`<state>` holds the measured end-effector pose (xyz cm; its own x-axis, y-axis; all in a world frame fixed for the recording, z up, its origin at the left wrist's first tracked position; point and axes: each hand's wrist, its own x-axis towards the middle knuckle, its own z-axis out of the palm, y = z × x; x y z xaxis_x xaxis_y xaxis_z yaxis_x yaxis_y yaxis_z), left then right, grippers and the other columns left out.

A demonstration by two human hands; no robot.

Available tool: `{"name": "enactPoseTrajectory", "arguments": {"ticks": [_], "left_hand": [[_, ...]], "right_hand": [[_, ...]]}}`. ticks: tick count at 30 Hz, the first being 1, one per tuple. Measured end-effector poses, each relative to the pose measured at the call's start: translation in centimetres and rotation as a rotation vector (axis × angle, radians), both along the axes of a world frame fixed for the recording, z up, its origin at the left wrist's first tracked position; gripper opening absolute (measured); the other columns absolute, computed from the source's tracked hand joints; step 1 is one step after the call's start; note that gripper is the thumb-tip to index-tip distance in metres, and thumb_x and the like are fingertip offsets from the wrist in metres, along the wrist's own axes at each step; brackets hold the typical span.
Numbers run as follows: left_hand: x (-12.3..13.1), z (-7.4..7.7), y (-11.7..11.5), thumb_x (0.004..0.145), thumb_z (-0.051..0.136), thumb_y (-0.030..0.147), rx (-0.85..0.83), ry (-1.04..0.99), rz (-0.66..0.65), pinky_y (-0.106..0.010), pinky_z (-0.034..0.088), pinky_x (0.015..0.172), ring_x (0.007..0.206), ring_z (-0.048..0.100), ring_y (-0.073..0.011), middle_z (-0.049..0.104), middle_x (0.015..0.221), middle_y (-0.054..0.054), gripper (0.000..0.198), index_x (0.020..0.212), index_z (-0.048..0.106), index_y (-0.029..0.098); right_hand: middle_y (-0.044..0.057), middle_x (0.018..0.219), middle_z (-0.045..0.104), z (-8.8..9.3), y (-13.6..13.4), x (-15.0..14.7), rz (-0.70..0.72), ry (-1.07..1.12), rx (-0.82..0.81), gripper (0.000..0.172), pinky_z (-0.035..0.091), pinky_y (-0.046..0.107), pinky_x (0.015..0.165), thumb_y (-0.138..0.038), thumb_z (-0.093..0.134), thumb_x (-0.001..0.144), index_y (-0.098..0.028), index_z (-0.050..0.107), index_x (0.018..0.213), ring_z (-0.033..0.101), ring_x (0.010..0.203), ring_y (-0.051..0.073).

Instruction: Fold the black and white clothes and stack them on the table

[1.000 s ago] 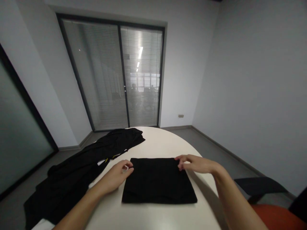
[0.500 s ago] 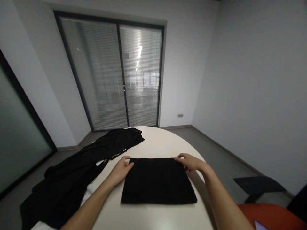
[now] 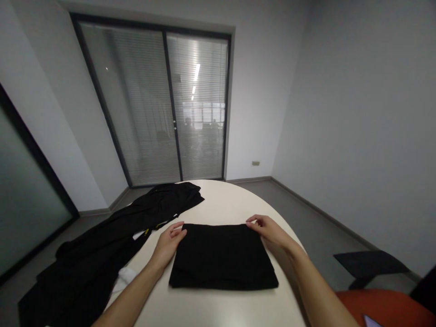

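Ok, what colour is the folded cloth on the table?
Folded cloth: plain black, head view.

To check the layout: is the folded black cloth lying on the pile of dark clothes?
No, the folded black cloth lies on the white table, beside the clothes pile.

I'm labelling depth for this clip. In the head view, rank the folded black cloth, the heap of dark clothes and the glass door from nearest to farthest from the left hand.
1. folded black cloth: the left hand touches its far left corner.
2. heap of dark clothes: just left of the hand.
3. glass door: far wall, across the room.
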<state>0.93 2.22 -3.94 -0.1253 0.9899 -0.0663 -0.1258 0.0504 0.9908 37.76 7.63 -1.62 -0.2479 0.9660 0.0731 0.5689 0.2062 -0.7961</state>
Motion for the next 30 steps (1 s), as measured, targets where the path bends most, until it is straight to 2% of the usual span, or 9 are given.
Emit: {"name": "enactPoseTrajectory", "arguments": {"ticks": [4,6,8,12,16,20,23,27,30], "left_hand": [[0.1,0.4,0.5,0.062,0.086,0.044,0.032,-0.067,0.029,-0.038,0.051,0.095,0.103,0.070,-0.0261,0.071,0.115,-0.012,0.075,0.126,0.057,0.019],[0.2,0.7,0.5,0.064,0.086,0.039,0.006,-0.074,0.019,-0.039,0.050,0.098,0.106,0.069,-0.0262,0.070,0.119,-0.013,0.076,0.131,0.054,0.021],[0.0,0.8,0.4,0.066,0.086,0.037,-0.017,-0.063,-0.003,-0.039,0.049,0.100,0.107,0.069,-0.0264,0.069,0.121,-0.014,0.076,0.133,0.053,0.021],[-0.6,0.8,-0.1,0.066,0.085,0.044,-0.026,-0.032,-0.071,-0.039,0.049,0.101,0.107,0.069,-0.0277,0.069,0.121,-0.015,0.078,0.134,0.054,0.020],[-1.0,0.5,-0.4,0.065,0.083,0.049,-0.004,0.017,-0.107,-0.042,0.049,0.101,0.118,0.063,-0.0315,0.067,0.125,-0.015,0.079,0.133,0.055,0.020],[-1.1,0.3,-0.5,0.065,0.083,0.048,0.113,0.107,-0.080,-0.043,0.042,0.109,0.133,0.050,-0.0332,0.063,0.134,-0.013,0.062,0.117,0.068,0.019],[-1.0,0.4,-0.7,0.068,0.082,0.047,0.107,0.046,-0.108,-0.043,0.041,0.111,0.133,0.050,-0.0323,0.060,0.138,-0.012,0.059,0.119,0.068,0.020],[-0.8,0.7,-1.1,0.069,0.082,0.041,0.068,-0.092,-0.136,-0.041,0.036,0.115,0.134,0.049,-0.0285,0.059,0.139,-0.012,0.067,0.129,0.061,0.022],[-0.7,0.8,-1.2,0.068,0.083,0.038,0.043,-0.142,-0.129,-0.039,0.039,0.112,0.130,0.054,-0.0275,0.062,0.136,-0.012,0.067,0.128,0.059,0.022]], "right_hand": [[0.005,0.080,0.067,-0.8,1.1,-0.8,-0.089,0.061,0.130,0.049,0.045,0.029,0.069,-0.060,0.057,0.084,-0.016,0.071,0.099,0.059,0.072,0.018],[0.005,0.082,0.067,-1.2,1.4,-0.9,-0.134,0.047,0.090,0.051,0.045,0.029,0.068,-0.061,0.055,0.084,-0.016,0.069,0.104,0.060,0.072,0.018],[0.004,0.075,0.066,-1.3,1.4,-0.7,-0.156,0.004,0.001,0.055,0.045,0.029,0.063,-0.063,0.054,0.085,-0.016,0.067,0.110,0.059,0.064,0.017],[0.002,0.069,0.064,-1.2,1.0,-0.1,-0.159,-0.061,-0.077,0.055,0.043,0.028,0.059,-0.062,0.053,0.086,-0.017,0.063,0.115,0.058,0.058,0.016],[0.004,0.079,0.069,-1.1,0.6,-0.1,-0.141,-0.106,-0.087,0.050,0.046,0.029,0.064,-0.053,0.058,0.086,-0.018,0.060,0.121,0.062,0.062,0.017],[0.007,0.088,0.071,-1.2,0.2,-0.3,-0.152,-0.136,-0.073,0.049,0.048,0.030,0.072,-0.054,0.060,0.085,-0.018,0.062,0.118,0.066,0.075,0.020],[0.006,0.086,0.070,-1.3,0.1,-0.4,-0.141,-0.103,-0.046,0.050,0.047,0.031,0.073,-0.053,0.061,0.084,-0.016,0.063,0.117,0.065,0.077,0.020],[0.003,0.081,0.063,-1.3,0.2,-0.8,-0.144,0.053,0.016,0.054,0.046,0.028,0.066,-0.052,0.061,0.082,-0.014,0.061,0.121,0.059,0.068,0.016],[0.002,0.080,0.061,-1.1,0.4,-1.1,-0.152,0.156,0.055,0.055,0.045,0.028,0.065,-0.054,0.060,0.082,-0.014,0.062,0.119,0.057,0.069,0.016]]}}
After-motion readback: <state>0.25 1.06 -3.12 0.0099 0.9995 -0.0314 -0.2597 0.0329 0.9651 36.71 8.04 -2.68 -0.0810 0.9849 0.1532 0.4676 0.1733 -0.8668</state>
